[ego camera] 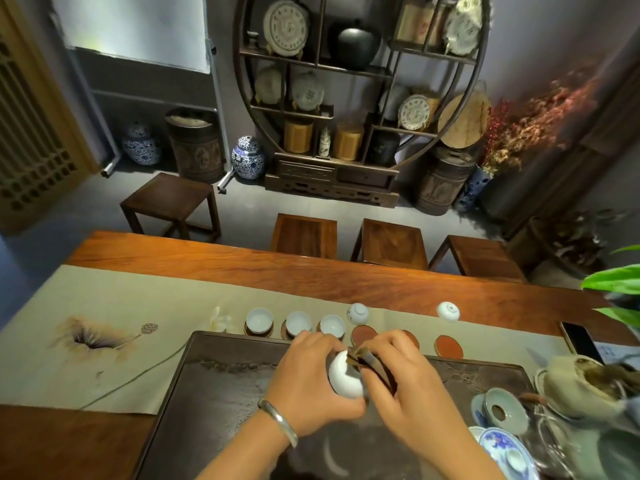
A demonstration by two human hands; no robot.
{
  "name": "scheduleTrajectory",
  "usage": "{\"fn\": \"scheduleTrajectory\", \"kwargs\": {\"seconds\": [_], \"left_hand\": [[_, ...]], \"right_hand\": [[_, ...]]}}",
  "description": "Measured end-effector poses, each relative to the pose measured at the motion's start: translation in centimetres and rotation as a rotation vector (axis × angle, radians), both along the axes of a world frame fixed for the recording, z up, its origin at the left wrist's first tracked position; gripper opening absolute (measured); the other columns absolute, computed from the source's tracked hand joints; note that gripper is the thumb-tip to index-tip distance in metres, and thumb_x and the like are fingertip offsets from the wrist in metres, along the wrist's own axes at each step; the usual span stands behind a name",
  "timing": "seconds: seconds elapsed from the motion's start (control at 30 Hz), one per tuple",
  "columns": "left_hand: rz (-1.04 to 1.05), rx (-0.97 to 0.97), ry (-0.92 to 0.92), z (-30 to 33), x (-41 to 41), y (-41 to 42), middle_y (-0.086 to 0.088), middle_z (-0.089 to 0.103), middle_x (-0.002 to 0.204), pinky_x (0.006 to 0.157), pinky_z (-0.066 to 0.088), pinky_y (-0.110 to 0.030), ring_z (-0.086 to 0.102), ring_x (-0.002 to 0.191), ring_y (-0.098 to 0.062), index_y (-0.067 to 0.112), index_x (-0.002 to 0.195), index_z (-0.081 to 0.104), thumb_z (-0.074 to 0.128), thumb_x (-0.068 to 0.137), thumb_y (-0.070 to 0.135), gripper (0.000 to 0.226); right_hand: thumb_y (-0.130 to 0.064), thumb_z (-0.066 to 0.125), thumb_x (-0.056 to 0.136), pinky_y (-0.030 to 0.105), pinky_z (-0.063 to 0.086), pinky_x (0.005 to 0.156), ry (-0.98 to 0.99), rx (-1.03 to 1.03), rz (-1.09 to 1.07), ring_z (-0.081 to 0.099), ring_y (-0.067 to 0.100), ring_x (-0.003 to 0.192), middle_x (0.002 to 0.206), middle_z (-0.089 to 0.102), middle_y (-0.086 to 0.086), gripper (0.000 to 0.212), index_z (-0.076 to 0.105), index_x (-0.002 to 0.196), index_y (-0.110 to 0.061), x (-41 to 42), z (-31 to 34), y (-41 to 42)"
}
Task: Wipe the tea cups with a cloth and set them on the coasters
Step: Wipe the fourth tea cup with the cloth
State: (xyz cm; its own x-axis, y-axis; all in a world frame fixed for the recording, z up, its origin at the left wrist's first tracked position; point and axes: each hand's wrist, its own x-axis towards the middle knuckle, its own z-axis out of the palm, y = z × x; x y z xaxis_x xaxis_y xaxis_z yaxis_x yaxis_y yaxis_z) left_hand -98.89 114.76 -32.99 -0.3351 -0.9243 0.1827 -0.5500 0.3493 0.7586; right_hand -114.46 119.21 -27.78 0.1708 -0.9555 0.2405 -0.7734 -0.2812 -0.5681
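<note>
A: Where does the step stand?

B: The left hand [313,382] cups the small white porcelain tea cup [344,377] above the dark slate tea tray [225,382], fingers curled round its wall. The right hand [398,375] pinches the folded dark brown cloth [372,367] and presses it against the cup's rim (whether the cloth reaches inside is hard to tell in the blur).

A: Procedure for a clean wipe?

B: Keep the left grip steady and low on the body. Turn the cup against the cloth rather than dragging the cloth. Cover rim, inner wall and foot, then set it upright on the nearest bare round red-brown coaster [363,335].

A: Progress?

B: Three upright white cups [298,323] stand on coasters in a row. Two inverted white cups [357,313] wait farther back on the beige painted table runner [121,306].

A: Surface and room?

B: A long reddish wooden table [346,271] carries the runner. Dark wooden stools [389,242] stand beyond it, then a round dark wooden display shelf [360,81] holding tea cakes and jars.
</note>
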Motion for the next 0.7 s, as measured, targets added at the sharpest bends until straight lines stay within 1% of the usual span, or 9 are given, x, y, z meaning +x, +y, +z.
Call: {"fn": "scheduleTrajectory", "kwargs": {"seconds": [0.17, 0.3, 0.37, 0.47, 0.57, 0.7], "left_hand": [[-0.025, 0.005, 0.034, 0.5, -0.1, -0.2, 0.021, 0.052, 0.078, 0.064, 0.035, -0.011, 0.047, 0.086, 0.001, 0.033, 0.082, 0.059, 0.066, 0.047, 0.053, 0.042], [-0.081, 0.003, 0.009, 0.7, 0.0, -0.5, 0.020, 0.056, 0.081, 0.067, 0.035, -0.011, 0.047, 0.087, 0.001, 0.034, 0.085, 0.060, 0.070, 0.046, 0.053, 0.045], [-0.099, 0.017, 0.010, 0.8, 0.1, -0.4, 0.020, 0.057, 0.083, 0.069, 0.040, -0.015, 0.048, 0.088, 0.001, 0.035, 0.086, 0.060, 0.073, 0.045, 0.053, 0.046], [-0.130, 0.019, 0.010, 1.1, 0.3, -0.3, 0.019, 0.057, 0.087, 0.073, 0.045, -0.023, 0.048, 0.090, 0.000, 0.036, 0.090, 0.060, 0.075, 0.045, 0.053, 0.051], [-0.143, 0.007, 0.002, 1.8, 0.0, -0.3, 0.019, 0.056, 0.087, 0.071, 0.042, -0.021, 0.047, 0.089, 0.000, 0.034, 0.090, 0.060, 0.074, 0.044, 0.055, 0.052], [-0.065, -0.033, 0.027, 2.7, -0.7, -0.2, 0.017, 0.056, 0.082, 0.069, 0.038, -0.015, 0.047, 0.087, -0.002, 0.030, 0.084, 0.060, 0.069, 0.046, 0.052, 0.045]], "right_hand": [[-0.016, 0.058, 0.083, 0.027, 0.046, 0.073, -0.089, 0.008, 0.016, 0.055, 0.009, 0.087, 0.097, 0.051, -0.011, 0.018, 0.061, 0.098, -0.025, -0.4, 0.6, 0.1], [-0.012, 0.058, 0.082, 0.025, 0.045, 0.073, -0.141, 0.019, 0.037, 0.055, 0.012, 0.088, 0.096, 0.052, -0.009, 0.020, 0.061, 0.096, -0.027, -0.8, 0.7, 0.1], [-0.012, 0.058, 0.082, 0.022, 0.044, 0.073, -0.157, 0.037, 0.065, 0.056, 0.013, 0.088, 0.096, 0.053, -0.008, 0.020, 0.061, 0.095, -0.027, -1.1, 0.7, 0.2], [-0.009, 0.059, 0.081, 0.024, 0.045, 0.074, -0.263, 0.082, 0.091, 0.058, 0.017, 0.089, 0.092, 0.056, -0.004, 0.016, 0.064, 0.087, -0.023, -1.5, 0.9, -0.1], [-0.010, 0.059, 0.081, 0.022, 0.045, 0.075, -0.321, 0.098, 0.042, 0.059, 0.018, 0.088, 0.089, 0.059, -0.006, 0.015, 0.065, 0.082, -0.023, -2.0, 1.1, -0.2], [-0.016, 0.059, 0.081, 0.018, 0.043, 0.075, -0.276, 0.033, -0.052, 0.058, 0.012, 0.090, 0.090, 0.057, -0.010, 0.009, 0.064, 0.084, -0.022, -1.4, 1.3, -0.1]]}}
